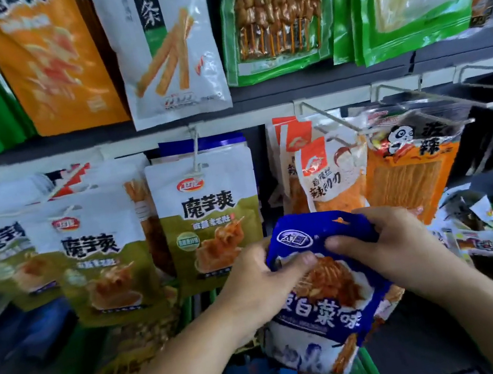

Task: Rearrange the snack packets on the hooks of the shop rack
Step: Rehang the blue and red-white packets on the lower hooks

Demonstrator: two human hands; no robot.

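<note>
Below the lower row of hooks, the left hand (254, 280) and right hand (378, 243) both pinch the top edge of a blue packet (322, 298). Best to keep that edge flat and line its hang hole up with a bare hook (329, 122) just above, between the olive packets (208, 222) and the orange packets (331, 176).

Straight above the blue packet (325, 275) a narrow dark gap (262, 164) runs between the olive packet (207, 213) on the left and the orange-white packets (331, 172) on the right. Up and right of it, a wire hook (486, 68) juts over open dark space.
</note>
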